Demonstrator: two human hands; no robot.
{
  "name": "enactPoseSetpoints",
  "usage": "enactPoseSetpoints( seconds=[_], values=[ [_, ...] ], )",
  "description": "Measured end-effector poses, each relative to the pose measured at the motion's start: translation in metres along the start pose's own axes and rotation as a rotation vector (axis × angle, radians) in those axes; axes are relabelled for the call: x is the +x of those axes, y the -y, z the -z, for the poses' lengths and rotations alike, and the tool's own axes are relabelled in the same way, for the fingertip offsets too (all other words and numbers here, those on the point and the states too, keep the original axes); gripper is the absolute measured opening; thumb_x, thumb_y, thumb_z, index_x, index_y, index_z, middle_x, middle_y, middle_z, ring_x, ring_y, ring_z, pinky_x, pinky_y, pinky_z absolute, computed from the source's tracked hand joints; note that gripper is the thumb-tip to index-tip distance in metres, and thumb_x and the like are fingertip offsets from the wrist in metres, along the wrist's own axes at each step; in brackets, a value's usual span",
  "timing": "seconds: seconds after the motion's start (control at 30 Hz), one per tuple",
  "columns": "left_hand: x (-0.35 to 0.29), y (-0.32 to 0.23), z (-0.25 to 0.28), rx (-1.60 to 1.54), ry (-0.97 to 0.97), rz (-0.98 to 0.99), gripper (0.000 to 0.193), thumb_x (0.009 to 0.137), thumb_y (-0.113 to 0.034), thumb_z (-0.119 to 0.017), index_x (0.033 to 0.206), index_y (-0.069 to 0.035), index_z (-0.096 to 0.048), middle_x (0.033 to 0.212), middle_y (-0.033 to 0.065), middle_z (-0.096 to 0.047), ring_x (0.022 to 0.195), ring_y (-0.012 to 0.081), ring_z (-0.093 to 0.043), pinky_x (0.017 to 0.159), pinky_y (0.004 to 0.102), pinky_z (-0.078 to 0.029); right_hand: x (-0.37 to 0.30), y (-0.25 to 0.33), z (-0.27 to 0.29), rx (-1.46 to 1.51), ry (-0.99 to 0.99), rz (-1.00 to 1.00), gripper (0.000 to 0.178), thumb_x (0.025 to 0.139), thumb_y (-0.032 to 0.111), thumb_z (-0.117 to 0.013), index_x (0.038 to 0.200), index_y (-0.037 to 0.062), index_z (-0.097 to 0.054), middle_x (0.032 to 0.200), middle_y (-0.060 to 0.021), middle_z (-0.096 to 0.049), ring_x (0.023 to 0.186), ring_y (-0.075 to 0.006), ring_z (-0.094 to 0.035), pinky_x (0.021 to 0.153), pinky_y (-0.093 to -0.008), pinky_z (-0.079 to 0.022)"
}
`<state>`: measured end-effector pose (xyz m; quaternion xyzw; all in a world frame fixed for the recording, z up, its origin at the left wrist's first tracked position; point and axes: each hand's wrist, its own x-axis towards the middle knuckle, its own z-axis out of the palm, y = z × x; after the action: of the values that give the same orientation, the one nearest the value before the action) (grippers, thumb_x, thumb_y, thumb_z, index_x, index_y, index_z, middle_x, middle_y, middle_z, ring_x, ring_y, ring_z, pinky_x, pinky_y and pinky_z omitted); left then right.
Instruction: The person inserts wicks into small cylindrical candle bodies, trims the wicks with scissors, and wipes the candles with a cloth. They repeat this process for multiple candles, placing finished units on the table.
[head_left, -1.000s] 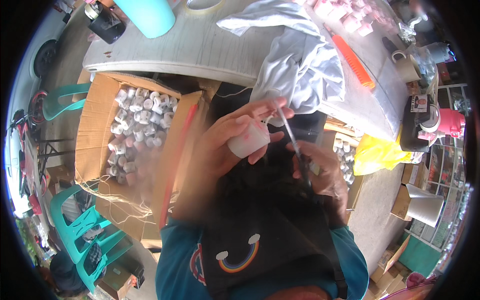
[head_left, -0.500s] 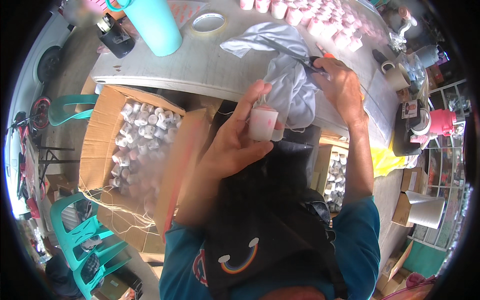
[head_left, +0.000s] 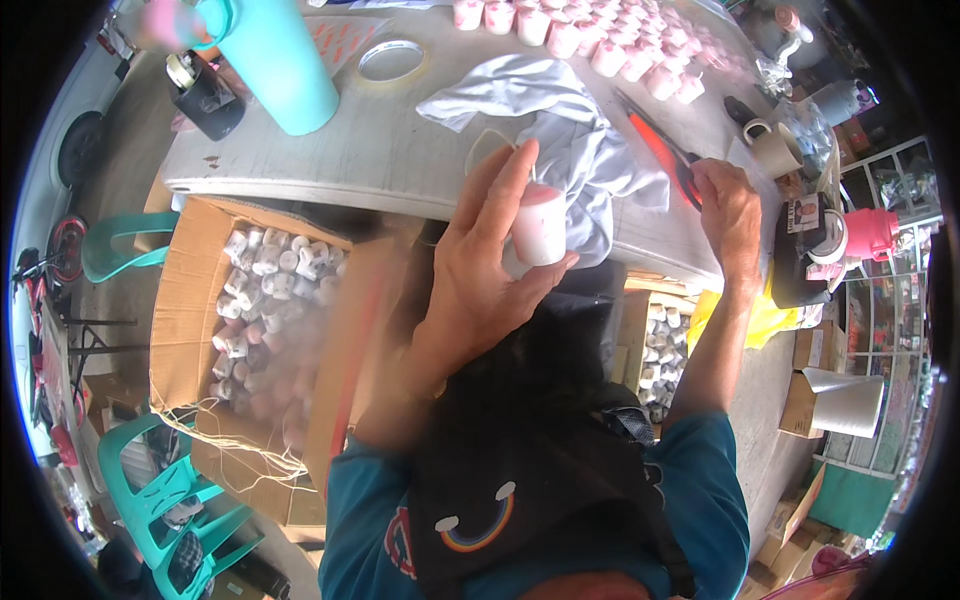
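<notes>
My left hand [head_left: 490, 235] grips a small pink-and-white candle [head_left: 540, 225] upright, with a short wick at its top, above the table's front edge. A pale, rounded translucent thing [head_left: 486, 152] shows behind its fingers; I cannot tell what it is. At the table's right side, my right hand [head_left: 728, 205] has its fingers curled round the handle end of red-and-black scissors [head_left: 662, 148]. Their blades point up and left, away from me. A crumpled pale grey cloth [head_left: 590, 160] lies between the two hands.
Rows of pink-and-white candles [head_left: 610, 50] cover the table's far side. A roll of tape [head_left: 391, 62], a turquoise tumbler [head_left: 285, 75] and a beige mug [head_left: 775, 150] stand around. Cardboard boxes of small candles flank me: one left [head_left: 180, 300], one right [head_left: 632, 345].
My left hand has turned the candle more upright and raised it slightly. The right hand has moved right and down with the scissors, away from the cloth.
</notes>
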<state>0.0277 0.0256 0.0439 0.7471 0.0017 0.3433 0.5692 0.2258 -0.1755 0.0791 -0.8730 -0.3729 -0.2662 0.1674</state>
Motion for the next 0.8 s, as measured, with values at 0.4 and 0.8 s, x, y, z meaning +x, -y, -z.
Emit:
enactPoseSetpoints(
  seconds=[0.4, 0.8],
  values=[
    [0.003, 0.002, -0.011, 0.471, 0.008, -0.123, 0.084, 0.07, -0.001, -0.07, 0.145, -0.002, -0.032, 0.142, 0.0228, -0.038, 0.122, 0.0387, -0.05, 0.096, 0.0398, -0.049, -0.002, 0.115, 0.005, 0.91, 0.489, 0.014, 0.042, 0.079, 0.01, -0.075, 0.118, 0.0049, -0.058, 0.096, -0.0097, -0.066, 0.07, -0.0198, -0.061, 0.064, -0.032, -0.051],
    [-0.026, 0.016, 0.026, 0.466, 0.097, -0.011, 0.062, 0.076, -0.005, -0.076, 0.133, -0.01, -0.053, 0.128, 0.013, -0.054, 0.076, 0.019, -0.066, 0.077, 0.0277, -0.053, 0.11, 0.048, -0.067, 0.421, 0.153, -0.138, 0.031, 0.077, 0.014, -0.068, 0.106, 0.0054, -0.058, 0.089, -0.0156, -0.068, 0.079, -0.0288, -0.066, 0.075, -0.0377, -0.051]
  ],
)
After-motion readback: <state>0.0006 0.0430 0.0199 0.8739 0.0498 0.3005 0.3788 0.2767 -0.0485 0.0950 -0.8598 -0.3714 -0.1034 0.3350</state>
